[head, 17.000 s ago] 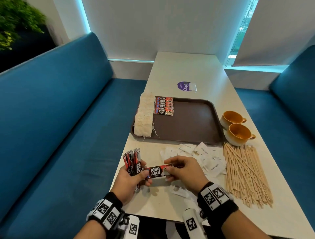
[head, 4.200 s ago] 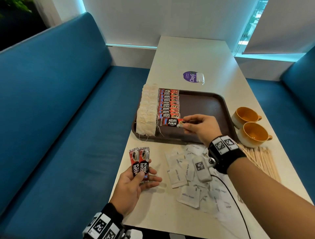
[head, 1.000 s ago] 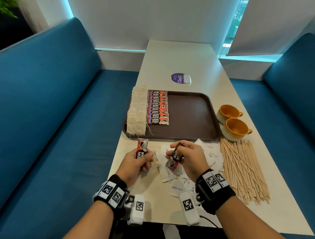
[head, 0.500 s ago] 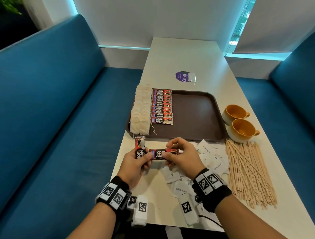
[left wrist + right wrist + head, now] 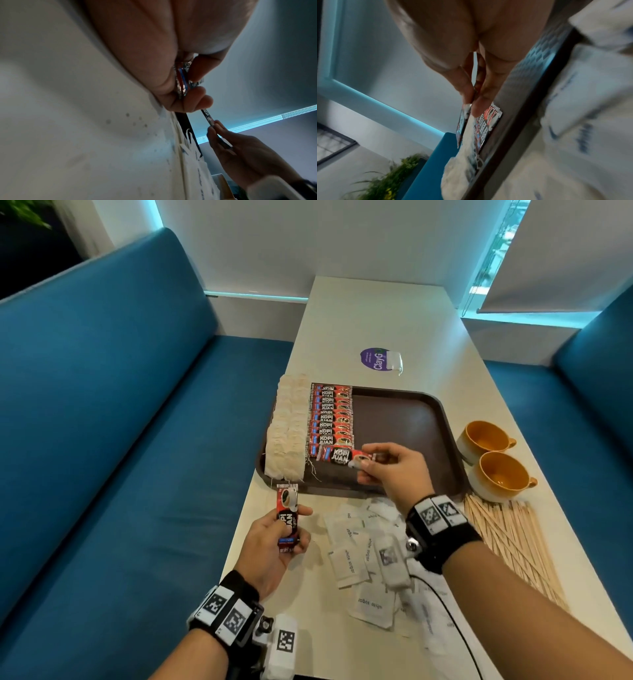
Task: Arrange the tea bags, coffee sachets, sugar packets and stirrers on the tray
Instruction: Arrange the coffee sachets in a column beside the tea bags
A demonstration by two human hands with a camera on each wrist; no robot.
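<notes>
A brown tray (image 5: 404, 419) carries a column of tea bags (image 5: 287, 429) on its left side and a column of red coffee sachets (image 5: 330, 416) beside them. My right hand (image 5: 387, 465) pinches one coffee sachet (image 5: 339, 455) by its right end, just over the near end of that column. My left hand (image 5: 274, 539) holds another coffee sachet (image 5: 287, 515) upright above the table's left edge, short of the tray. White sugar packets (image 5: 356, 556) lie loose on the table, partly under my right wrist. Wooden stirrers (image 5: 507, 539) lie in a heap to the right.
Two orange cups (image 5: 493, 460) stand just right of the tray. A purple round sticker (image 5: 375, 359) sits beyond it on the white table (image 5: 376, 313). Blue benches flank the table on both sides. The tray's right half is bare.
My right hand has carried a sachet from in front of me forward onto the tray's sachet column. The left hand keeps one sachet and stays near the table edge.
</notes>
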